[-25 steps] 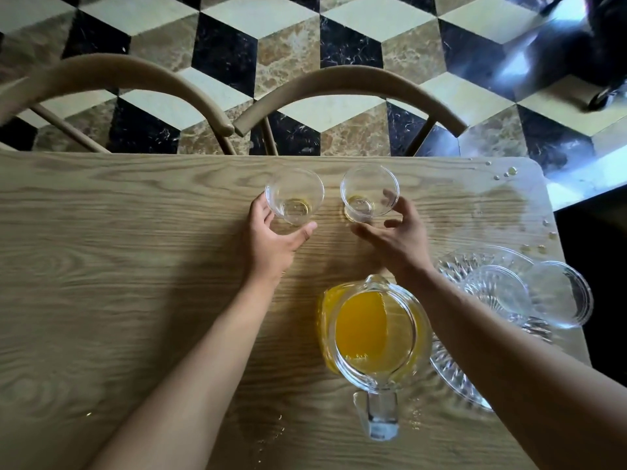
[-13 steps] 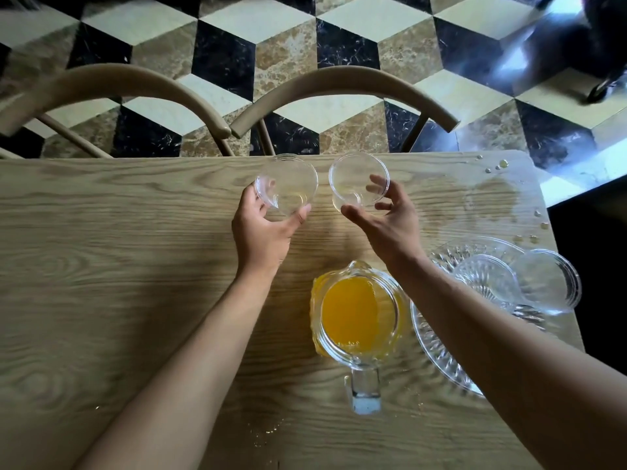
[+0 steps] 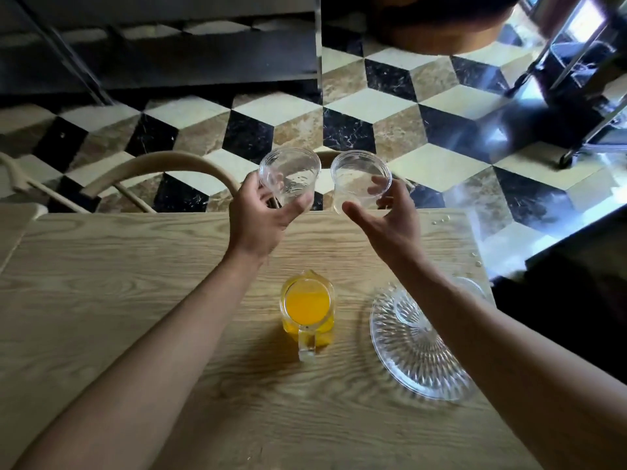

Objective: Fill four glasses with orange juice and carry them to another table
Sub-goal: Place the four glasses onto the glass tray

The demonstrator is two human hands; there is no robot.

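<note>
Each of my hands holds a clear glass up in the air beyond the table's far edge. My left hand (image 3: 259, 217) grips the left glass (image 3: 290, 176), and my right hand (image 3: 390, 217) grips the right glass (image 3: 359, 179). Both glasses look nearly empty and lean slightly. On the wooden table (image 3: 101, 300) below my arms stands a clear jug (image 3: 307, 308) with orange juice in it, its handle toward me. Right of it lies a cut-glass tray (image 3: 417, 354); my right forearm hides whatever rests on its far part.
A curved wooden chair back (image 3: 152, 166) stands against the table's far edge, with a second one partly hidden behind the glasses. Beyond is a cube-patterned tiled floor (image 3: 373, 106) and a dark wheeled frame (image 3: 576, 79) at the upper right. Droplets lie near the table's right corner.
Both hands have lifted the two glasses off the table and raised them. The camera has tilted up and back, so more floor shows.
</note>
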